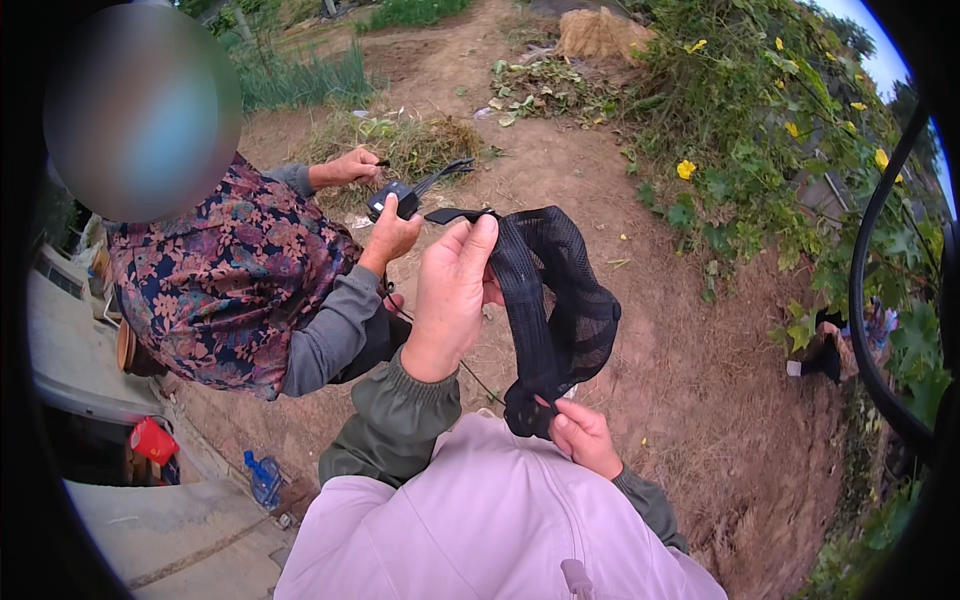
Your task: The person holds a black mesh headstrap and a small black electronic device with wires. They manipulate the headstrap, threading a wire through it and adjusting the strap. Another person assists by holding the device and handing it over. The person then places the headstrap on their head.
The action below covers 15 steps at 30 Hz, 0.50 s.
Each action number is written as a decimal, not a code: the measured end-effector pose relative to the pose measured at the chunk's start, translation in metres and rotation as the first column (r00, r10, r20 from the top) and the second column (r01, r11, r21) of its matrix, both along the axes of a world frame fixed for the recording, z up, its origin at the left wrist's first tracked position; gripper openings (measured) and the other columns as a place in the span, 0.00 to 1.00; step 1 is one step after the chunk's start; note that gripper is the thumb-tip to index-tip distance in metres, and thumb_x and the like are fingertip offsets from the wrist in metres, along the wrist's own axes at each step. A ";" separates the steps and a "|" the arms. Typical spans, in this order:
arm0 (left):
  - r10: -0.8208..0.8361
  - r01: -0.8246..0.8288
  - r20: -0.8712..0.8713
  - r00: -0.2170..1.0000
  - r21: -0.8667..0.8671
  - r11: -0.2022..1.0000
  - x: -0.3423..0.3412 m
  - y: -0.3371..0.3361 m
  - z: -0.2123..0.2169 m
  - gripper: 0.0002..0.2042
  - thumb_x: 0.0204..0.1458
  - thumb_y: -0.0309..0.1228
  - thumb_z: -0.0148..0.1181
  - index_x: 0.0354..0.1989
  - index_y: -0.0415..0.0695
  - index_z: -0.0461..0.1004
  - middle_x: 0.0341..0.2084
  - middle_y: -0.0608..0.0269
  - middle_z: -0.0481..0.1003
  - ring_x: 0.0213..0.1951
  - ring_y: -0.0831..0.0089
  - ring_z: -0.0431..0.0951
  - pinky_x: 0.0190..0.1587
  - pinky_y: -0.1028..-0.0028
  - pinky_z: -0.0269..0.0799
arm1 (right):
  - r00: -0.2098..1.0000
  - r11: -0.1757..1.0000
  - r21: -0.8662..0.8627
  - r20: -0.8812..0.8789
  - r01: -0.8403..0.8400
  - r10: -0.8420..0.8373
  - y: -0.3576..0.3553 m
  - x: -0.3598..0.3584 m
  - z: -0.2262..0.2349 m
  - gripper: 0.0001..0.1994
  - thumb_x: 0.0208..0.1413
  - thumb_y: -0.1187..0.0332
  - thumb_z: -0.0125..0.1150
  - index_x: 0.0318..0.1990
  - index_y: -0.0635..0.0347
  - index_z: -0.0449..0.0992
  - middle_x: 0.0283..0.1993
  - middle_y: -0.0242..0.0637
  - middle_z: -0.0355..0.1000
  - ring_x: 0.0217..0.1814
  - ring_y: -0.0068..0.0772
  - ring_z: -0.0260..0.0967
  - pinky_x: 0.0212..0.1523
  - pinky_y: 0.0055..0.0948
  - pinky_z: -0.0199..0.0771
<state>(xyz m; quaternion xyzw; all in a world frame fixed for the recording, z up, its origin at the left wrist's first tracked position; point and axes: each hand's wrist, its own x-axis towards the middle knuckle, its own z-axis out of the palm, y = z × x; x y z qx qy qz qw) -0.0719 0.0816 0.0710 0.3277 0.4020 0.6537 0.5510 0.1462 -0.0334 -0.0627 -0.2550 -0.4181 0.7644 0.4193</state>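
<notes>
Gripping black mesh fabric (522, 290) up top with left hand (452, 290), pinching its lower end with right hand (588, 440); might snag nearby cord (480, 383) if swung leftward

Left hand (452, 290) is pinching, thumb (481, 240) up, wrist (430, 360) just below that grip; right hand (587, 437) pinches too, lower right.
</notes>
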 end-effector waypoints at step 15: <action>-0.226 0.223 -0.007 0.974 0.189 0.956 0.083 -0.040 -0.027 0.30 0.55 0.19 0.52 0.63 0.35 0.44 0.51 0.51 0.68 0.51 0.71 0.71 0.53 0.75 0.66 | 0.928 0.964 0.055 0.262 0.259 -0.264 0.024 0.062 -0.037 0.08 0.59 0.68 0.56 0.37 0.64 0.74 0.28 0.25 0.69 0.28 0.13 0.60 0.29 0.15 0.59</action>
